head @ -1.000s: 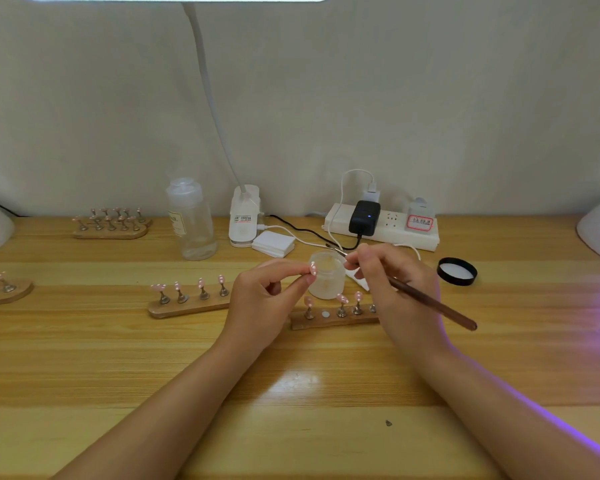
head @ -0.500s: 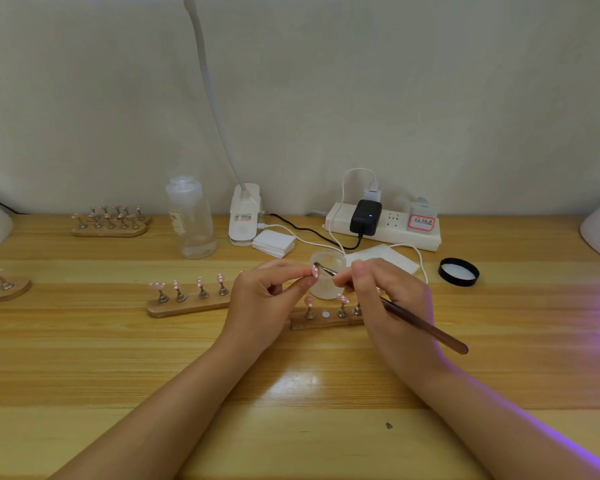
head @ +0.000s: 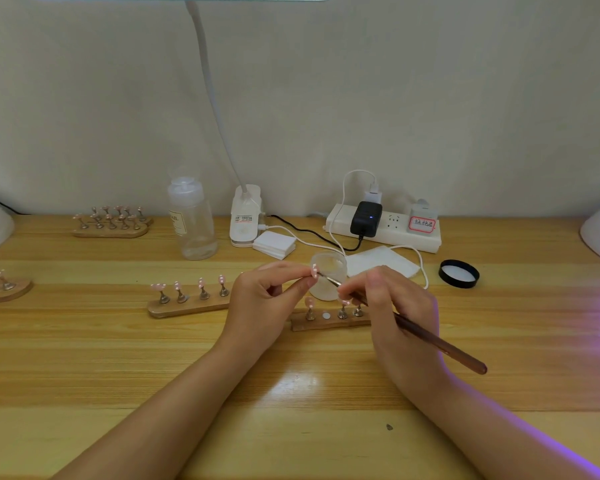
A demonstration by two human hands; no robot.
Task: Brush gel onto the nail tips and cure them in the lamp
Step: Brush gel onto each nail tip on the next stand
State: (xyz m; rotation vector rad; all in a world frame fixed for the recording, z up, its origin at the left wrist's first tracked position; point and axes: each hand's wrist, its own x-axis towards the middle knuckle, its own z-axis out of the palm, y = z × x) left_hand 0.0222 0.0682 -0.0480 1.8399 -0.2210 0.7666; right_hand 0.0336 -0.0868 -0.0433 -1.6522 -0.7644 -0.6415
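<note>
My left hand [head: 267, 303] pinches a small pink nail tip [head: 314, 271] on its stand, held up in front of the frosted gel jar [head: 328, 282]. My right hand [head: 395, 306] grips a brown brush [head: 437, 344], and the fine bristle end touches the held nail tip. Below the hands lies a wooden holder strip [head: 329, 320] with three pink tips standing on it and one bare white magnet spot. A second wooden strip [head: 187, 303] to the left carries several pink tips.
The jar's black lid [head: 459, 273] lies to the right. A clear bottle [head: 192, 220], desk-lamp base [head: 245, 216], white pads [head: 274, 244], a tissue [head: 381, 261] and a power strip [head: 385, 226] stand at the back. More tip holders [head: 110, 223] sit at the left. Purple light glows at the right edge.
My right hand drew the brush out of the jar area and brought its bristles onto the nail tip that my left hand holds. The left hand stayed nearly still.
</note>
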